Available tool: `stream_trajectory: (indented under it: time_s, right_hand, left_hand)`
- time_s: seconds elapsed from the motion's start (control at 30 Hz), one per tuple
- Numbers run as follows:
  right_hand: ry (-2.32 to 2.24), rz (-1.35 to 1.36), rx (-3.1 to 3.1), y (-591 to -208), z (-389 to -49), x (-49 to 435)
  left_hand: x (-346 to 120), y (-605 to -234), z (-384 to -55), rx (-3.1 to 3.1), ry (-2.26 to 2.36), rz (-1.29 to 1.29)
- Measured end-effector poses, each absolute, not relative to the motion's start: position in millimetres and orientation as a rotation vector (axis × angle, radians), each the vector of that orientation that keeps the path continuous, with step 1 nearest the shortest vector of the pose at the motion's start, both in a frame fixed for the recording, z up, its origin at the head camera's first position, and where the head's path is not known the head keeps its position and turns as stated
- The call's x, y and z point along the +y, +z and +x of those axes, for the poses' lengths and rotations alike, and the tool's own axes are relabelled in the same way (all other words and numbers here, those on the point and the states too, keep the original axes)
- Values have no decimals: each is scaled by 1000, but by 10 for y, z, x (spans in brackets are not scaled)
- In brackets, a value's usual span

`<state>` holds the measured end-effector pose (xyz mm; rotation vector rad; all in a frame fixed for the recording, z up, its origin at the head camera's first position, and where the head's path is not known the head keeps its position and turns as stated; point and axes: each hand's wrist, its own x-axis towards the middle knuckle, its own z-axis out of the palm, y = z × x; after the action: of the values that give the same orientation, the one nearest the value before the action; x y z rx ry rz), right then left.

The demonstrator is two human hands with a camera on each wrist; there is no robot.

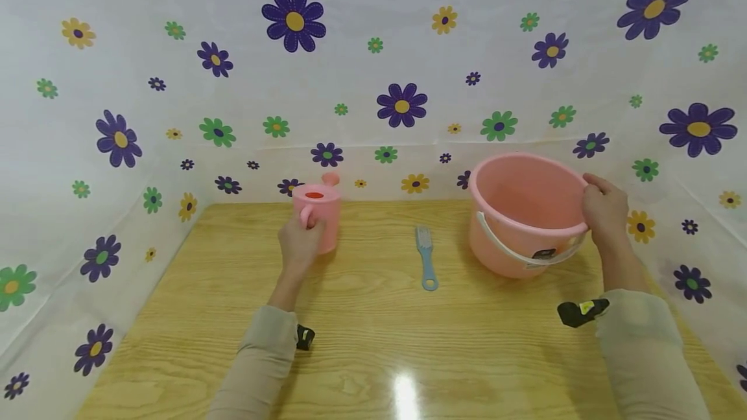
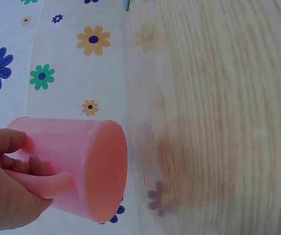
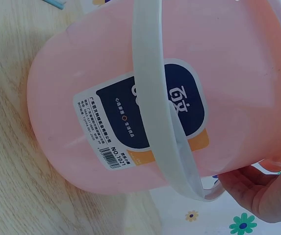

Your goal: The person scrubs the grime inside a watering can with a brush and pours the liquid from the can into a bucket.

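My left hand [image 1: 300, 242] grips the handle of a small pink watering can [image 1: 325, 219] at the left. In the left wrist view, the underside of the watering can [image 2: 106, 171] shows, raised off the wooden table. On the right stands a large pink bucket [image 1: 496, 238] with a white bail handle [image 1: 508, 248] hanging down its front. My right hand [image 1: 607, 209] holds the bucket's rim on its right side. A label [image 3: 115, 112] on the bucket faces the right wrist camera. I cannot tell whether the bucket's base touches the table.
A brush [image 1: 428, 261] with a blue handle lies on the wooden table [image 1: 373, 336] between the watering can and the bucket. White flower-printed sheeting [image 1: 350, 50] encloses the table at the back and both sides.
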<state>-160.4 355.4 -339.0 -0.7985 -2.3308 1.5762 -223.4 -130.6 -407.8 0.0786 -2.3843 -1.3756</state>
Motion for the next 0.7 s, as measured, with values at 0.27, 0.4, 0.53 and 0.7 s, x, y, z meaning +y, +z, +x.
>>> stream_trajectory:
  time_s: [0.27, 0.4, 0.53, 0.7]
  right_hand:
    - [1567, -798, -2341, -3391, -1607, 3540]
    - [1550, -804, -2347, -3381, -1606, 3530]
    - [1549, -805, -2349, -3379, -1599, 3523]
    - [1544, -796, -2358, -3376, -1583, 3521]
  left_hand:
    - [-1457, -4173, -2244, -2321, -1417, 127]
    - [-1505, -4204, -2246, -2337, -1436, 132]
    - [-1525, -4222, -2252, -2361, -1419, 133]
    - [-1539, -4233, -2240, -2375, -1405, 136]
